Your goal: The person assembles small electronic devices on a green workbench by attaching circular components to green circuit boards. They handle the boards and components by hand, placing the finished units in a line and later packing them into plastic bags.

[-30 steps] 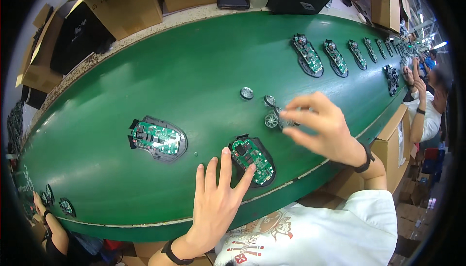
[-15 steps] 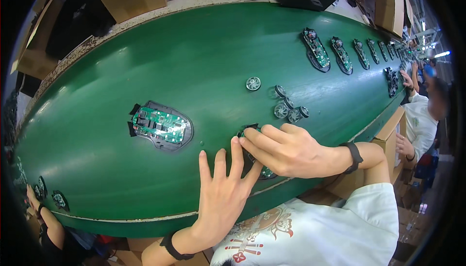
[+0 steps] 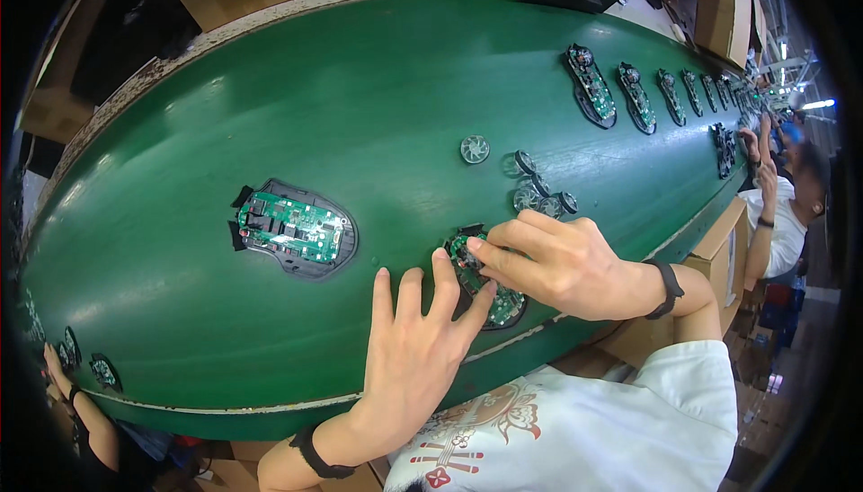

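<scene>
The fingers (image 3: 508,258) of my right hand (image 3: 564,267) are bunched at the upper end of a circuit-board assembly (image 3: 505,306); their tips hide whatever lies beneath, so I cannot tell whether they are clamped on a small part or only pressing. My left hand (image 3: 415,335) has its fingers spread apart, the index fingertip at the assembly's left edge and the thumb reaching over its board. The assembly lies on the green worktop (image 3: 180,312), near the edge closest to me, a green board set in a black shell. I judge it light and stiff, the smooth shell perhaps a little slippery and the exposed components fragile, so I would take hold by the shell's rim and spare the board.

Just beyond the right hand sits a cluster of spoked wheels (image 3: 527,195), with a lone spoked wheel (image 3: 475,150) apart from them. A second circuit-board assembly (image 3: 297,225) lies to the left, well apart, and a row of similar assemblies (image 3: 591,88) recedes at upper right.
</scene>
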### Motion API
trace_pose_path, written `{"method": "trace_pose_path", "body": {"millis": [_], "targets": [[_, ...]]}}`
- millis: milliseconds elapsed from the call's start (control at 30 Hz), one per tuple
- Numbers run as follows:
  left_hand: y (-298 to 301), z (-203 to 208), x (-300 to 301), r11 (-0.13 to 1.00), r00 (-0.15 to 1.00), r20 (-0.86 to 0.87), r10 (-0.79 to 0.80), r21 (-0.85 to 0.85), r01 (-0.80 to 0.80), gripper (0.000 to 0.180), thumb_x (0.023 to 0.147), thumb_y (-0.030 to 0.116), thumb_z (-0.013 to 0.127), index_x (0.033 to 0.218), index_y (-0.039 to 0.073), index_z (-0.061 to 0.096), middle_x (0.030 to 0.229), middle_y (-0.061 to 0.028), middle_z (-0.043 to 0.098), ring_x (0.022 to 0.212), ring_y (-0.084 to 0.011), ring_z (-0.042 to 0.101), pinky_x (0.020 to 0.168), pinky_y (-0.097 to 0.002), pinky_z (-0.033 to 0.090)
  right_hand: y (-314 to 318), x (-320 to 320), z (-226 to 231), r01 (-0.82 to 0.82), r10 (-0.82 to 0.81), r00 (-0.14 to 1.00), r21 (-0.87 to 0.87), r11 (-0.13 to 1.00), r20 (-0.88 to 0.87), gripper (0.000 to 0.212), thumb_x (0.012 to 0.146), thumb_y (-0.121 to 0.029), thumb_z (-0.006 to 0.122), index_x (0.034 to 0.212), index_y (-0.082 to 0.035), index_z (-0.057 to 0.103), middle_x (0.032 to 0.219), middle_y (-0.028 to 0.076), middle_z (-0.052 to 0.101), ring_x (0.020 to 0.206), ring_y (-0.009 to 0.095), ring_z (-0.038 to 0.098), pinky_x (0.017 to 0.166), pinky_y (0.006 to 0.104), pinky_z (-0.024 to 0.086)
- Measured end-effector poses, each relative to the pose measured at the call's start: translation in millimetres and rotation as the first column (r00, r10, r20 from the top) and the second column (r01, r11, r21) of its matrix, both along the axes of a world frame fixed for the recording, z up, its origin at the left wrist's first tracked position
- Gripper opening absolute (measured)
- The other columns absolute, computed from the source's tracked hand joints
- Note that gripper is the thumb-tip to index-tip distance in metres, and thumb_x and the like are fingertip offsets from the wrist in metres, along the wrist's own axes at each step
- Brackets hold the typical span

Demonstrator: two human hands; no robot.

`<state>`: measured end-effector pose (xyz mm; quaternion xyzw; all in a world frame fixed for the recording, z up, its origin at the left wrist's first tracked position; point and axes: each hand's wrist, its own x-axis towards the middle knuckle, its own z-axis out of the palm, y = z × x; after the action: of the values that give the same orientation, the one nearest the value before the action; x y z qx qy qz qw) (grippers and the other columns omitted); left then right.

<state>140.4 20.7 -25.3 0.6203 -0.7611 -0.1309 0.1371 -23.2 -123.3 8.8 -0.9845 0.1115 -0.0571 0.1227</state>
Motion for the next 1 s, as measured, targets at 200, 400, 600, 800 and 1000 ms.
{"method": "trace_pose_path", "body": {"millis": [200,400,600,800,1000], "targets": [[-1,-2,1,1.0,1.0,-0.012,0.0,0.0,0.0,0.046,0.084,0.015,0.063,0.129,0.023,0.065,0.131,-0.0191,0.052,0.108,-0.0341,0.054,0.1,-0.0595,0.045,-5,8,5,0.002,0.01,0.996,0.13,0.992,-0.093,0.041,0.07,-0.005,0.07,0.11,0.004,0.066,0.088,0.006,0.056,0.083,0.019,0.062,0.05,0.0299,0.051],[-5,-1,3,1.0,1.0,-0.023,-0.018,-0.006,0.018,0.046,0.083,0.014,0.063,0.128,0.024,0.066,0.131,-0.0188,0.052,0.108,-0.0335,0.054,0.099,-0.0596,0.044,-9,16,9,-0.054,0.069,0.992,0.133,0.99,-0.11,0.039,0.074,-0.004,0.068,0.111,0.007,0.067,0.089,0.009,0.062,0.071,0.021,0.064,0.044,0.0308,0.048],[-6,-6,1,1.0,1.0,-0.016,-0.014,-0.028,0.014,0.047,0.083,0.013,0.064,0.129,0.023,0.065,0.131,-0.0185,0.051,0.109,-0.0337,0.054,0.1,-0.0592,0.044,24,-16,-21,-0.019,0.035,0.999,-0.364,0.931,0.038,0.052,0.068,-0.008,0.069,0.117,0.008,0.068,0.1,0.009,0.065,0.075,0.013,0.058,0.046,0.0225,0.036],[-5,-4,0,1.0,1.0,-0.024,-0.004,-0.021,0.004,0.053,0.076,0.016,0.073,0.127,0.027,0.065,0.134,-0.0163,0.05,0.112,-0.0339,0.053,0.1,-0.0615,0.043,24,-7,-17,0.039,-0.047,0.999,-0.365,0.93,-0.014,0.053,0.071,-0.011,0.068,0.122,0.005,0.067,0.103,0.008,0.064,0.074,0.014,0.055,0.049,0.0236,0.033],[-13,-3,4,1.0,0.997,-0.076,-0.02,0.003,0.02,0.053,0.074,0.018,0.077,0.124,0.031,0.065,0.147,-0.0128,0.045,0.12,-0.0346,0.052,0.103,-0.0668,0.038,33,-18,-9,0.085,-0.101,0.994,-0.31,0.947,-0.037,0.054,0.071,-0.011,0.067,0.124,0.0,0.067,0.107,0.006,0.064,0.073,0.014,0.055,0.051,0.0241,0.038]]}}
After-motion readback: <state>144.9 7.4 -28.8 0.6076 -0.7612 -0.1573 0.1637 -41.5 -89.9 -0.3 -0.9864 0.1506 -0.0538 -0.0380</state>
